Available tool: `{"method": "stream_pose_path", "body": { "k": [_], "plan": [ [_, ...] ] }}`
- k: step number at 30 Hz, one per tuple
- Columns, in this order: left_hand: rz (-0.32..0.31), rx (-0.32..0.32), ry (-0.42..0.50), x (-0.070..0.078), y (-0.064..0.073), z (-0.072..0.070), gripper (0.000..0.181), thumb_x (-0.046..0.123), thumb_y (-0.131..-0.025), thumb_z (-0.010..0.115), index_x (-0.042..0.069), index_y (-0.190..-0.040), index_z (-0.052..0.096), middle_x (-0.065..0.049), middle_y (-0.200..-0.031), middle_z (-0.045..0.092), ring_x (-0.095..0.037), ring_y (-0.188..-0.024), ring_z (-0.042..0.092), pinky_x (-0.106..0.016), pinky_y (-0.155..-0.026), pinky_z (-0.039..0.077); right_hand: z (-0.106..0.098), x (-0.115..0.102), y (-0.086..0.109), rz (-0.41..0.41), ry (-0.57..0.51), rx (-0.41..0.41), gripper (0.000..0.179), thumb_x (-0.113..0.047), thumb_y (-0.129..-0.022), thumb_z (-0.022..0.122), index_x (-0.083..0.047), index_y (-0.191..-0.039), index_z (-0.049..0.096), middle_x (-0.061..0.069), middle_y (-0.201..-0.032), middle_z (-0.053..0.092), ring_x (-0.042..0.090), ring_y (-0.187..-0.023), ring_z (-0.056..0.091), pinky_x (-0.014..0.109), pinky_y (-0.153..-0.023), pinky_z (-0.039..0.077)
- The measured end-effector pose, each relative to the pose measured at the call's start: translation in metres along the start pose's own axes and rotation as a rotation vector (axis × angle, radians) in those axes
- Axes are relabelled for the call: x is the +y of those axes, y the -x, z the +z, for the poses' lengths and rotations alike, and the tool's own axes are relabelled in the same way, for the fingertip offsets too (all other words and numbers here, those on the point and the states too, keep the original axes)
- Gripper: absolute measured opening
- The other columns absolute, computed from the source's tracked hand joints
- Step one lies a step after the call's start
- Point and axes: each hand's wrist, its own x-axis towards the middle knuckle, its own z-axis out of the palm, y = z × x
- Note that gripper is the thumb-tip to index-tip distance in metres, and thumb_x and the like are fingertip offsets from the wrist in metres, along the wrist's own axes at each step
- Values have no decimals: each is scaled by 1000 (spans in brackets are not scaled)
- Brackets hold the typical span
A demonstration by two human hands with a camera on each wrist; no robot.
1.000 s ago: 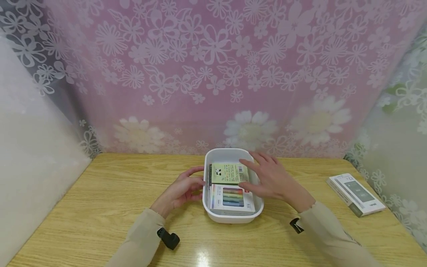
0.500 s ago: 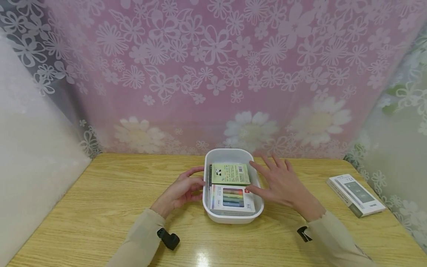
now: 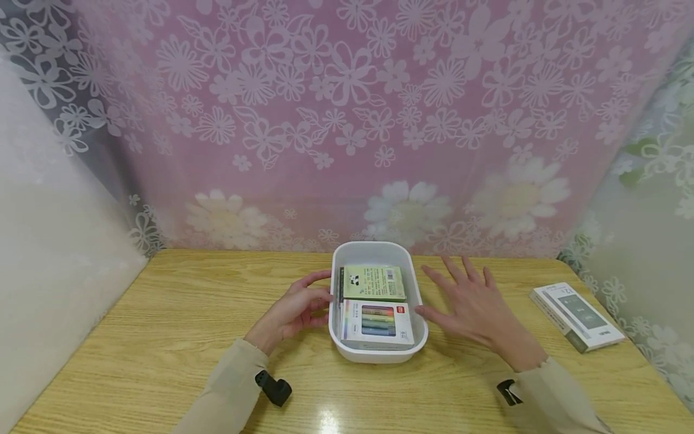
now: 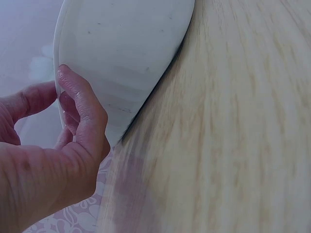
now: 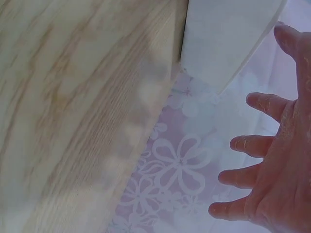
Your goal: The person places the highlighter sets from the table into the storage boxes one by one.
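A white plastic bin (image 3: 379, 357) stands on the table in the head view. Inside lie a green box with a panda picture (image 3: 374, 283) and a white box with a window showing coloured sticks (image 3: 377, 322). A thin dark item (image 3: 341, 288) shows along the bin's left wall. My left hand (image 3: 295, 310) is at the left side, its bent fingertips touching the rim from outside; the left wrist view shows these fingertips (image 4: 64, 73) close. My right hand (image 3: 477, 307) is spread just right of the bin, holding nothing; the right wrist view shows its fingers (image 5: 252, 145) apart.
A white box with a dark grey-green panel (image 3: 580, 316) lies at the table's right. The wooden table (image 3: 200, 325) ends at a pink flowered curtain (image 3: 303, 150), and pale curtains hang at both sides.
My right hand has withdrawn from over the bin's contents to the right, past the rim, with its fingers spreading. My left hand has stayed at the bin's left side.
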Motion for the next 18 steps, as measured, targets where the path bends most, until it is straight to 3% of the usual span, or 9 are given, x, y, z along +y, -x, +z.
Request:
{"method": "stream_pose_path", "body": {
  "k": [11, 18],
  "plan": [
    [-2, 0, 2, 0, -1, 0, 61, 6, -94, 60, 16, -151, 43, -11, -126, 67, -14, -90, 65, -28, -69, 57, -5, 11, 10, 47, 6, -2, 78, -73, -94, 48, -29, -158, 40, 24, -162, 36, 61, -146, 28, 83, -104, 27],
    [-1, 4, 5, 0, 0, 0, 61, 5, -94, 61, 16, -151, 43, -9, -123, 68, -13, -89, 66, -28, -69, 57, -6, 18, 17, 83, -15, -29, 81, -73, -95, 46, -27, -160, 36, 25, -166, 27, 62, -146, 25, 83, -105, 24]
  ]
}}
